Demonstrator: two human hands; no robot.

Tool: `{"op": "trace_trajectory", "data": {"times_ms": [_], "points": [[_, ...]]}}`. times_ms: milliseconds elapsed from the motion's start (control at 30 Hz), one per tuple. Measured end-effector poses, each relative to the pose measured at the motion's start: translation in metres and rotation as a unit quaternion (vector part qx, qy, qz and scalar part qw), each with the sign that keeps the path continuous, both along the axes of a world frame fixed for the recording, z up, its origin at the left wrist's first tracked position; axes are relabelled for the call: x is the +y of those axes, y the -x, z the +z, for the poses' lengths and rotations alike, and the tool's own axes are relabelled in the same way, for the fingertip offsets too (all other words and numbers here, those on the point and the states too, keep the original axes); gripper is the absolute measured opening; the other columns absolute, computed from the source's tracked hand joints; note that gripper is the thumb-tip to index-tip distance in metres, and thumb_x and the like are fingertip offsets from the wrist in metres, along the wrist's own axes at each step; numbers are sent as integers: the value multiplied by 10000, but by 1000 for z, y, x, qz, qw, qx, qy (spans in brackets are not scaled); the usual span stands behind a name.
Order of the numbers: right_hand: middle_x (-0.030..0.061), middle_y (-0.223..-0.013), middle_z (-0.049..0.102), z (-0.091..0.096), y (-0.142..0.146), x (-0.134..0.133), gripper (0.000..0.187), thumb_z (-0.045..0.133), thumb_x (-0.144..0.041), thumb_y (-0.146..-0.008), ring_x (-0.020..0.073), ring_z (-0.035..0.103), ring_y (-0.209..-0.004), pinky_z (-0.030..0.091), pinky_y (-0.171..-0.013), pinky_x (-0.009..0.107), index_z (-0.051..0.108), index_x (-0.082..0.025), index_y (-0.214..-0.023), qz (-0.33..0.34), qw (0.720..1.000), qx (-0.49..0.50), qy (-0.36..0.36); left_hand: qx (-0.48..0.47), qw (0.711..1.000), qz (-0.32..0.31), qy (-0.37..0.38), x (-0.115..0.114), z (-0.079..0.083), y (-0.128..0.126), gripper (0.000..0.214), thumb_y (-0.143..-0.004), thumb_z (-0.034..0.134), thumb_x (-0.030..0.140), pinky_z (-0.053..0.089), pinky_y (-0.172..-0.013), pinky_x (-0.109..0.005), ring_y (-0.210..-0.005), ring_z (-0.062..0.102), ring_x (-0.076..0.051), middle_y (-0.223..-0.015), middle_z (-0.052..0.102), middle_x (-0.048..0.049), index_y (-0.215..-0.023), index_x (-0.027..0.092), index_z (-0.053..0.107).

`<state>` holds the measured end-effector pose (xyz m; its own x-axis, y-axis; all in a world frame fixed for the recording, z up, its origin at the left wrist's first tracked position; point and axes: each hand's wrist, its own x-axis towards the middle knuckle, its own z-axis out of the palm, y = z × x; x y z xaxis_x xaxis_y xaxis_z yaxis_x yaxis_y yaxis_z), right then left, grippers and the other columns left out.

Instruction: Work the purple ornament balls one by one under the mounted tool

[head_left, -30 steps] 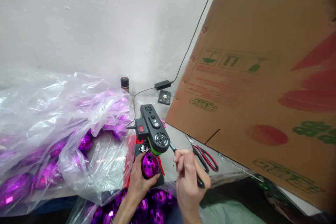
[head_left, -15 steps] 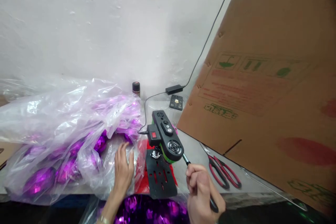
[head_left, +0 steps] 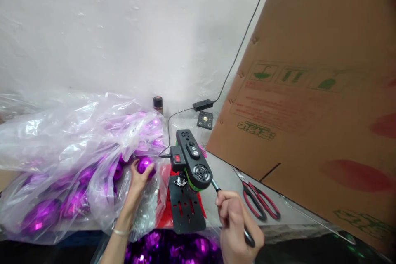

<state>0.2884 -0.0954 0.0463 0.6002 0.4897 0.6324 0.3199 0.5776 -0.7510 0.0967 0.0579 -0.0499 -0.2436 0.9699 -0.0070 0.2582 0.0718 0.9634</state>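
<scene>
I see a small purple ball (head_left: 144, 164), shiny and faceted, gripped in my left hand (head_left: 135, 183) at the mouth of the clear plastic bag (head_left: 77, 140), just left of the press (head_left: 192, 160). The press is black with a green side and a red switch, standing on a slotted black base plate (head_left: 186, 210) on the bench. Its thin black lever (head_left: 214, 185) slants down to the right into my closed right hand (head_left: 236, 222).
</scene>
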Motion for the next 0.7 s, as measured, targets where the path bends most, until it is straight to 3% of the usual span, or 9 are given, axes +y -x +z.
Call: {"op": "trace_trajectory", "data": {"times_ms": [100, 200, 233, 300, 400, 500, 600, 700], "points": [[-5, -583, 482, 16, 0, 1, 525, 578, -335, -1076, 137, 534, -592, 314, -496, 265, 470, -207, -578, -2, 1000, 5, 11, -164, 984, -25, 57, -43, 8, 13, 617, -988, 537, 637, 683, -808, -435, -999, 792, -291, -1257, 737, -184, -1387, 166, 545], [-15, -585, 457, 27, 0, 2, 523, 576, -344, -1081, 131, 526, -592, 323, -516, 270, 461, -207, -590, 3, 1000, 7, 23, -386, 915, -48, 110, -85, 13, 14, 641, -911, 685, 682, 682, -833, -420, -973, 798, -285, -1226, 780, -162, -1294, 169, 653], [-17, -588, 459, 28, 0, 2, 517, 571, -340, -1084, 130, 525, -592, 332, -523, 271, 462, -207, -596, 6, 1000, 6, 26, -434, 891, -55, 121, -96, 13, 12, 657, -879, 728, 696, 680, -845, -421, -978, 797, -287, -1231, 785, -157, -1273, 173, 675], [-20, -590, 465, 29, 0, 2, 501, 563, -324, -1087, 131, 530, -599, 356, -543, 273, 464, -209, -609, 14, 1000, 3, 28, -466, 872, -73, 133, -111, 9, 6, 678, -837, 764, 727, 671, -860, -418, -1009, 795, -294, -1237, 793, -152, -1237, 183, 705], [-21, -588, 471, 29, 0, 0, 496, 550, -314, -1090, 133, 531, -602, 361, -553, 276, 460, -212, -613, 21, 999, -5, 26, -433, 882, -104, 152, -121, -3, -6, 704, -803, 789, 725, 658, -840, -427, -1065, 781, -331, -1214, 802, -156, -1250, 187, 710], [-13, -588, 478, 29, 1, -1, 509, 526, -330, -1098, 140, 529, -603, 348, -541, 283, 454, -218, -606, 14, 999, -11, 36, -348, 918, -126, 141, -121, -16, -21, 785, -801, 781, 694, 645, -871, -469, -1069, 779, -350, -1202, 799, -152, -1382, 194, 613], [-14, -594, 475, 29, 0, -3, 502, 502, -309, -1105, 136, 530, -608, 359, -545, 277, 447, -218, -615, 14, 999, -20, 37, -193, 969, -135, 69, -117, -24, -35, 839, -753, 829, 611, 587, -1042, -502, -1201, 739, -356, -1310, 758, -155, -1423, 197, 541], [-18, -602, 469, 26, -1, -3, 473, 487, -248, -1104, 130, 536, -619, 381, -559, 268, 453, -214, -633, 25, 999, -27, 24, -19, 984, -174, 17, -114, -27, -45, 768, -761, 832, 515, 535, -1126, -546, -1305, 689, -380, -1408, 712, -160, -1412, 208, 564]]}}
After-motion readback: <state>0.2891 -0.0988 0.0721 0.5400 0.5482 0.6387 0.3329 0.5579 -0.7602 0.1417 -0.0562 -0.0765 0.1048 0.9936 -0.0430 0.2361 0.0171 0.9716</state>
